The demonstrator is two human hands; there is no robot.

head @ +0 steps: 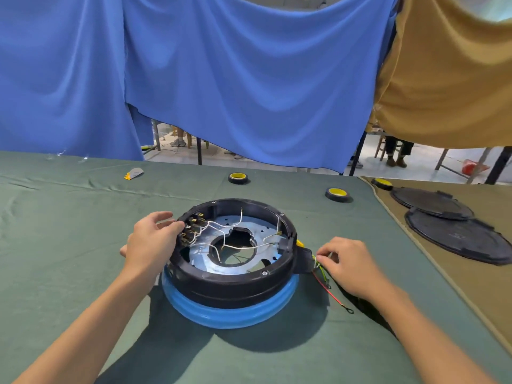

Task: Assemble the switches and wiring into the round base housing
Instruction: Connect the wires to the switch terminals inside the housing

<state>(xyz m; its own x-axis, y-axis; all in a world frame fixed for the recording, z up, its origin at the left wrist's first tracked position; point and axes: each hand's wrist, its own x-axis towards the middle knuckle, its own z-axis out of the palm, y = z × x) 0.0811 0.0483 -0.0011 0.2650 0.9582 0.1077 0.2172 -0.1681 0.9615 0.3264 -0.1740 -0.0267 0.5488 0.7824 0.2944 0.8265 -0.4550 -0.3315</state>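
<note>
The round black plastic base housing (232,275) sits central on the green-clothed worktop (83,245), brass-tabbed switches (191,231) at its nine o'clock, where the left hand (151,242) clasps the rim; at three o'clock the right hand (352,267) pinches thin green and red wires (322,285); wire routing seems underway, so next thread them gently inward.

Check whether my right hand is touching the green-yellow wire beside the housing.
Touching. The head view shows the right hand pinching the green-yellow wire between thumb and fingertip, just outside the housing.
</note>
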